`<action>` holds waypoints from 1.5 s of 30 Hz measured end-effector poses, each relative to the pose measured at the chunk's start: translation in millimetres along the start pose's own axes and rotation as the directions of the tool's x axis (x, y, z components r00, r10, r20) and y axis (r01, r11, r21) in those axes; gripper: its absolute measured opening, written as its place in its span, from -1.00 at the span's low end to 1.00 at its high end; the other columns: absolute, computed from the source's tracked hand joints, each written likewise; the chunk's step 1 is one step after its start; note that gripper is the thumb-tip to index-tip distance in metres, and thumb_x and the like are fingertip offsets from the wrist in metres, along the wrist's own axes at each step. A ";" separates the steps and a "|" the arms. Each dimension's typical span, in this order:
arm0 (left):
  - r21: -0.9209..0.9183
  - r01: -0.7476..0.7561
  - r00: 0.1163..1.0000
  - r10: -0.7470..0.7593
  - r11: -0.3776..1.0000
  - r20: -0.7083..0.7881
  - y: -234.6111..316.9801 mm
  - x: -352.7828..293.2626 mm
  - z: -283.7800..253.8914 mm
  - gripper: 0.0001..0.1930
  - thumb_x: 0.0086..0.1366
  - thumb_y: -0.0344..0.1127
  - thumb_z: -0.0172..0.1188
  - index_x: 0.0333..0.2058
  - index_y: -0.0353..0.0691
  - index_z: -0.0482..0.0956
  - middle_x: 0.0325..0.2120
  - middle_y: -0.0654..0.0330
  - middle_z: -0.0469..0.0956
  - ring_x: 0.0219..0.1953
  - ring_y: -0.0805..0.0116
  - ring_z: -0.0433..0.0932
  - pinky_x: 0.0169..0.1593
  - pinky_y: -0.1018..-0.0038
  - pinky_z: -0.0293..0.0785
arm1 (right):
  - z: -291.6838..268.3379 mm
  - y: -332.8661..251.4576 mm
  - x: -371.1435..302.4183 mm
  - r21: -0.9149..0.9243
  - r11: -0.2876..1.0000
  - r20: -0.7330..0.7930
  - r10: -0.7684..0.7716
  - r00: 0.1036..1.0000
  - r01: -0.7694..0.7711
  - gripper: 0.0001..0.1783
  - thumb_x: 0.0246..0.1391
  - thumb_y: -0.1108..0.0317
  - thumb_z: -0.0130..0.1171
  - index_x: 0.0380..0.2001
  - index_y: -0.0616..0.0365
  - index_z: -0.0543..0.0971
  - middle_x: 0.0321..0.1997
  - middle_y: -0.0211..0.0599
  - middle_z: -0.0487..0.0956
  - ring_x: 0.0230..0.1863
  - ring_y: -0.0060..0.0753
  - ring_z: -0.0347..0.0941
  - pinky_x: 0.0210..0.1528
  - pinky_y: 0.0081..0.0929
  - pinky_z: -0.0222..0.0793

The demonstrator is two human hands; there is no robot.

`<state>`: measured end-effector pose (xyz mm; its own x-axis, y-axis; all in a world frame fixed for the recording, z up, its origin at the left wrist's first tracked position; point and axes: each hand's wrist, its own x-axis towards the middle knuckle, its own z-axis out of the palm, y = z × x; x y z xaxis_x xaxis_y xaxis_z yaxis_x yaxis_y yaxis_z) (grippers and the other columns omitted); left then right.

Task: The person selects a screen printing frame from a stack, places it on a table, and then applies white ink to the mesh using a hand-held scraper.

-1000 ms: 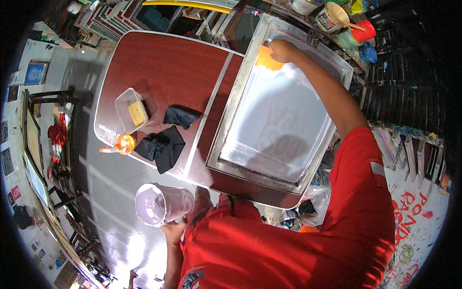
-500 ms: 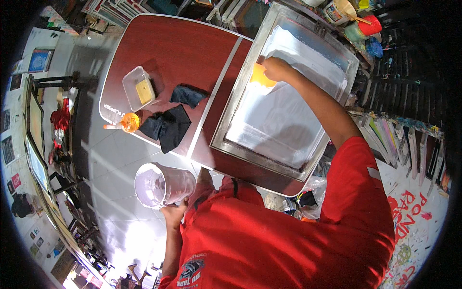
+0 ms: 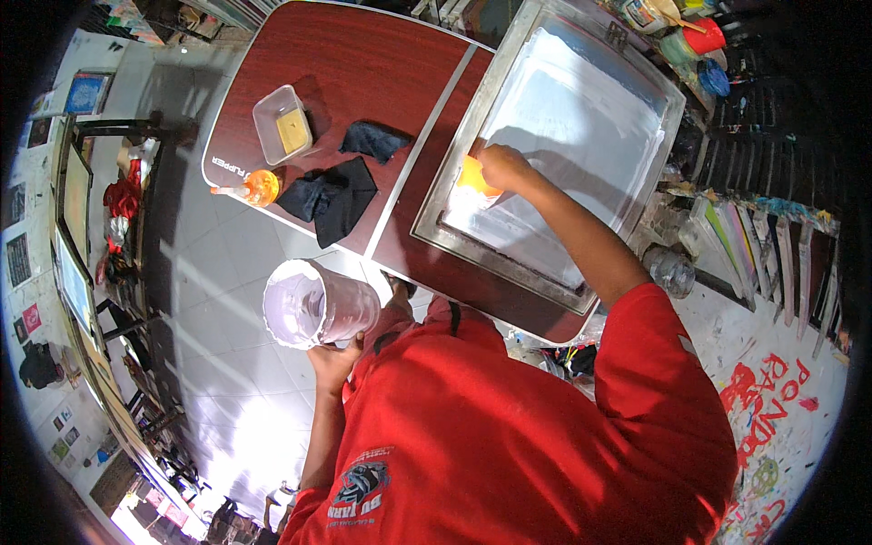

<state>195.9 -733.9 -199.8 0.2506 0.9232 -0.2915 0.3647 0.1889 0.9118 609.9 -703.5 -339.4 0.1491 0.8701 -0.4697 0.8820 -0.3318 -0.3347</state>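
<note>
A flat orange-yellow scraper is gripped in my right hand, its edge against the mesh near the near-left corner of a screen-printing frame. Pale whitish coating covers much of the mesh, unevenly along its edges. My left hand supports a translucent plastic tub from below, tipped so that its mouth faces left. White residue lines the tub's inside and rim. The tub hangs off the table's near side, close to my body.
On the dark red table stand a clear container with a yellow sponge, an orange spray bottle and black cloths. Several paint tubs crowd the far right. Stacked frames line the right side.
My right hand has drawn the scraper over the mesh toward the frame's near edge. My left hand still holds the tub. The whole view has shifted slightly.
</note>
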 end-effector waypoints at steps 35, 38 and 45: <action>-0.064 -0.701 0.650 0.673 0.711 0.353 65.5 25.5 10.2 -0.19 -0.25 -0.28 0.36 0.00 -0.37 0.16 -0.17 -0.13 0.44 -0.08 0.07 0.46 -0.01 0.30 0.36 | -127.5 -220.3 -338.5 -0.010 0.990 -0.825 -0.090 0.558 0.144 -0.78 -0.10 0.36 0.14 -0.30 0.01 0.60 -0.33 -0.28 0.58 -0.31 -0.16 0.50 -0.27 -0.37 0.42; -0.114 -0.719 0.627 0.710 0.686 0.321 84.1 16.5 9.5 -0.20 -0.25 -0.28 0.36 0.00 -0.39 0.16 -0.17 -0.14 0.44 -0.08 0.06 0.46 -0.02 0.30 0.36 | -137.2 -246.6 -358.5 -0.258 0.966 -0.826 -0.240 0.509 0.036 -0.75 -0.17 0.40 0.14 -0.32 0.00 0.61 -0.34 -0.35 0.58 -0.35 -0.24 0.51 -0.30 -0.39 0.44; -0.164 -0.723 0.620 0.735 0.671 0.273 116.8 -9.4 -9.9 -0.18 -0.24 -0.28 0.37 0.00 -0.40 0.13 -0.18 -0.19 0.41 -0.09 -0.06 0.43 -0.03 0.25 0.34 | -133.5 -272.9 -370.3 -0.414 0.906 -0.854 -0.352 0.383 -0.089 -0.64 -0.31 0.50 0.10 -0.30 0.00 0.60 -0.32 -0.44 0.57 -0.36 -0.35 0.51 -0.32 -0.43 0.45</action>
<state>227.3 -717.3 -87.7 0.6685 0.6200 0.4107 -0.0840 -0.4858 0.8700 373.7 -886.5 35.0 0.1282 0.7610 0.6359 0.9707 -0.2275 0.0767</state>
